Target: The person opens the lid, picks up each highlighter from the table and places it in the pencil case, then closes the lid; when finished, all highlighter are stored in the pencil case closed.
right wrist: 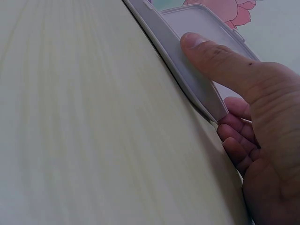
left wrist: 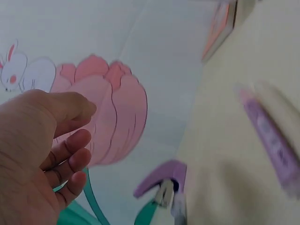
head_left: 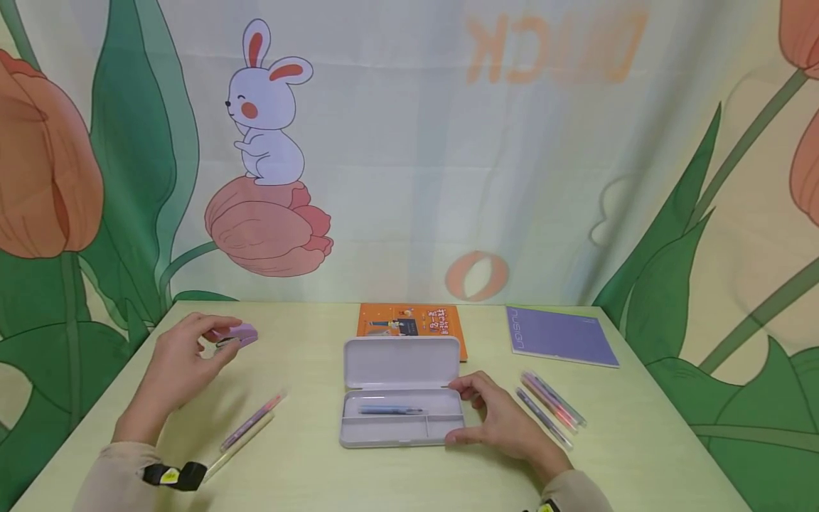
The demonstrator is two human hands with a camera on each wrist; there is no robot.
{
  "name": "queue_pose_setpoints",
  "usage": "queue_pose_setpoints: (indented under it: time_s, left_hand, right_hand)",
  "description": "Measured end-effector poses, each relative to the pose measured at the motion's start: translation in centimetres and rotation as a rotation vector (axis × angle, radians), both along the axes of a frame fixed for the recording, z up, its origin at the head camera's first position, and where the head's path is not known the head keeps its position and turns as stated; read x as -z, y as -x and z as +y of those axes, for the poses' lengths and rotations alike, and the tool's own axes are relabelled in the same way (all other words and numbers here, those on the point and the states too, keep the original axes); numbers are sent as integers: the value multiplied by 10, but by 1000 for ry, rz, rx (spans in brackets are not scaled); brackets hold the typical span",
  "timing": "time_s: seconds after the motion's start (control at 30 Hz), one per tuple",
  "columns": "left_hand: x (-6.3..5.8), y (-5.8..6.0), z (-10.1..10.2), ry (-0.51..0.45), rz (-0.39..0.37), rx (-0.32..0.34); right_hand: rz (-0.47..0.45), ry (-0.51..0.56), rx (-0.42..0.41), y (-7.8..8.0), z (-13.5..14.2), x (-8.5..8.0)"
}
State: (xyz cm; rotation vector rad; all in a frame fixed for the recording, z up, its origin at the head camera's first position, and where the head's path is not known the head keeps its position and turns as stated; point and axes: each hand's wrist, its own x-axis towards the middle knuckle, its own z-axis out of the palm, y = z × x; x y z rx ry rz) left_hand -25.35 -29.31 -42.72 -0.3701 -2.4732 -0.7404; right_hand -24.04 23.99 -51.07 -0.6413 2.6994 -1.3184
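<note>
Pale yellow-green table (head_left: 307, 469) with a faint wood grain, pushed up against a printed backdrop (head_left: 409, 142) full of tulips, big green leaves and a cartoon rabbit (head_left: 265, 107) sitting on a pink flower (there's also mirrored orange lettering up top).

Dead centre sits a white pencil case (head_left: 402, 402), lid flipped open toward the backdrop, with 1 blue pen (head_left: 390, 409) lying in the long compartment. The right hand (head_left: 505, 423) grips the case's right end, thumb on the near corner and fingers curled by the hinge side. The left hand (head_left: 182, 363) is over at the far left of the table, fingers relaxed and holding nothing, fingertips right by a small lilac stapler (head_left: 233, 334); can't tell from the head view if they actually touch.

The left wrist view shows a clear gap between the left hand's fingers (left wrist: 70, 154) and the stapler (left wrist: 164, 180), plus its metal mouth, which the head view doesn't. The right wrist view shows the thumb (right wrist: 211, 56) pressed flat on the case's rim (right wrist: 187, 84), with the other fingers tucked under the edge.

Around it: 2 pens (head_left: 249, 427) near the left forearm, a bunch of pens (head_left: 550, 405) just right of the right hand, an orange book (head_left: 412, 323) partly hidden behind the open lid, and a purple notebook (head_left: 559, 336) at far right.
</note>
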Motion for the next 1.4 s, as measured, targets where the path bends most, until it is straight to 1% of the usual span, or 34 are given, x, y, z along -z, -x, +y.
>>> queue_pose_setpoints:
  time_s: [0.13, 0.3, 0.37, 0.43, 0.57, 0.63, 0.77, 0.87, 1.17, 1.4]
  left_hand:
    - [10, -1, -21, 8, -34, -41]
    - [27, -2, -40, 20, -165, -103]
    - [35, -1, -48, 27, -218, -117]
    - [42, 0, -55, 34, -256, -120]
    - [54, 3, -66, 44, -321, -105]
    - [58, 4, -69, 48, -354, -95]
    - [62, 5, -70, 44, -417, -97]
    - [65, 5, -70, 42, -435, -109]
    - [69, 6, -67, 40, -406, -115]
    - [68, 7, -66, 53, -393, -113]
  right_hand:
    - [1, -6, 0, 0, 0, -1]
    - [-5, -3, 3, 0, 0, -2]
    - [-6, 0, 2, 0, -1, -2]
    - [0, 2, -3, 0, -1, -2]
    - [4, 4, -6, 0, 0, -3]
    - [2, 3, -5, 0, 0, -2]
    - [7, 0, -7, 0, 1, -2]
    - [8, 2, -5, 0, 1, -2]
    - [-1, 6, 1, -1, 1, -1]
    - [5, -7, 9, 0, 1, 0]
